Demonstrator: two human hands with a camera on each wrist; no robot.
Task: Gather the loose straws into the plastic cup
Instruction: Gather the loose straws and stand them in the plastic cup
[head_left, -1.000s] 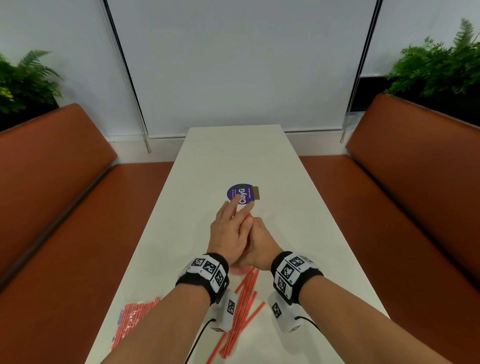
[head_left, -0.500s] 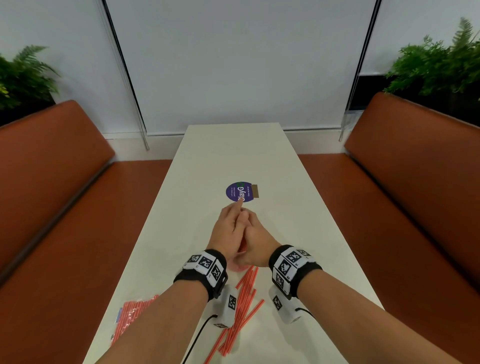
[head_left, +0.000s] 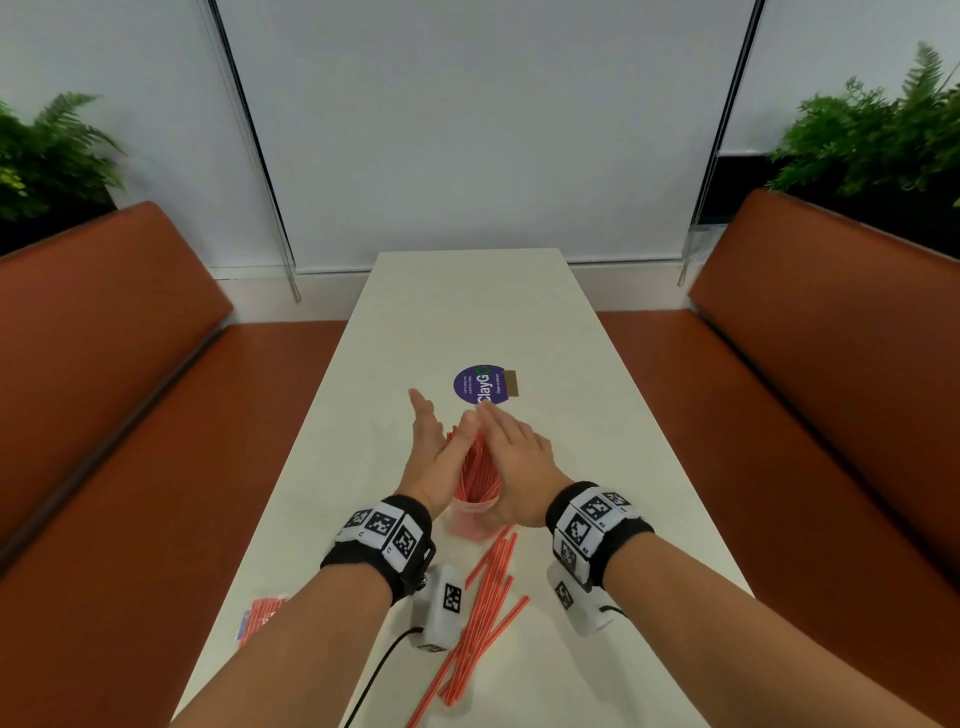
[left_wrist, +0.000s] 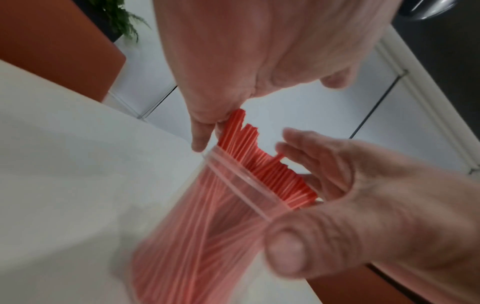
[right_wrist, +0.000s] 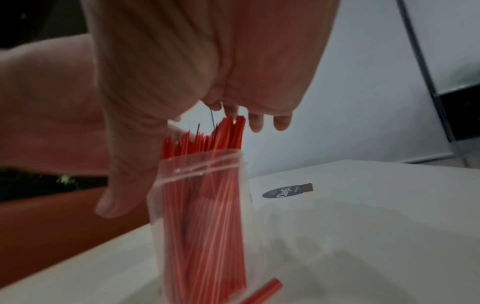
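Observation:
A clear plastic cup (head_left: 470, 519) stands on the white table (head_left: 467, 312), full of upright red straws (head_left: 475, 467). My left hand (head_left: 431, 452) and right hand (head_left: 514, 452) stand flat on either side of the bundle, fingers straight, palms against the straw tops. In the left wrist view the right hand's (left_wrist: 350, 185) thumb lies on the cup (left_wrist: 207, 226) near its rim, and the left hand (left_wrist: 233, 61) touches the straws (left_wrist: 259, 164). The right wrist view shows the cup (right_wrist: 200, 205) under my right hand (right_wrist: 207, 61). Several loose straws (head_left: 483, 597) lie nearer me.
A packet of red straws (head_left: 260, 618) lies at the table's left edge. A round purple sticker (head_left: 480, 384) sits beyond the hands. Brown benches (head_left: 104, 364) run along both sides of the narrow table, with plants behind them.
The hands were pressed close together around the straw tops. Now they have parted into flat palms, and the red straws show between them.

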